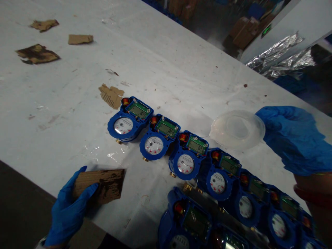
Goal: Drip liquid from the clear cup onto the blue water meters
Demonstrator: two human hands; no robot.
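Hands at near table edge, meter row between them

Left hand [67,207], in a blue glove, sits at the near edge of the white table [160,58], fingers closed around a cardboard piece [103,185] with dark staining on its right part, lying flat on the surface. Open tabletop extends left of and beyond it. Blue water meters [181,159] run in a diagonal row from mid-table toward the lower right (white dials, green displays), with more crowded at the bottom edge, blocking the direct path between both hands. Right hand [295,138], also gloved, has curled fingers touching the rim of a clear plastic lid [237,129]; whether it grips cannot be told. Farther off, torn cardboard scraps [38,53] lie scattered; crumpled foil [282,52] sits past the far edge.
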